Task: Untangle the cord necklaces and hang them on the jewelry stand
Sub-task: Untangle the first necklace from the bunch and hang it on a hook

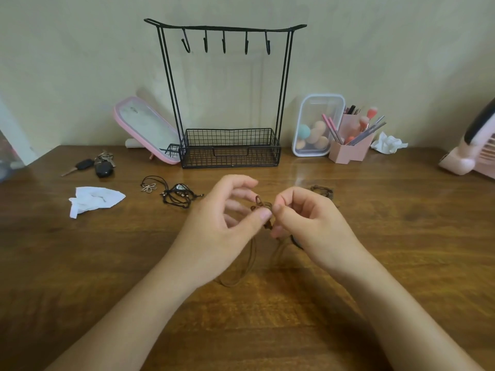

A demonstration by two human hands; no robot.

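A brown cord necklace [261, 206] is pinched at its knotted part between my left hand [222, 226] and my right hand [310, 223], a little above the wooden table [107, 263]. Its loops hang down to the table under my wrists. A tangle of black cord necklaces [175, 195], one with a flower pendant [148, 187], lies to the left. Another brown cord piece [322, 190] lies behind my right hand. The black wire jewelry stand [230, 148] stands at the back with several bare hooks [223, 45].
Keys [99, 166] and a crumpled tissue [93, 199] lie at the left. A pink mirror [146, 129] leans beside the stand. A clear box of sponges [317, 127], a pink brush holder [351, 145], a tissue [388, 143] and a pink fan [471, 153] stand at the right.
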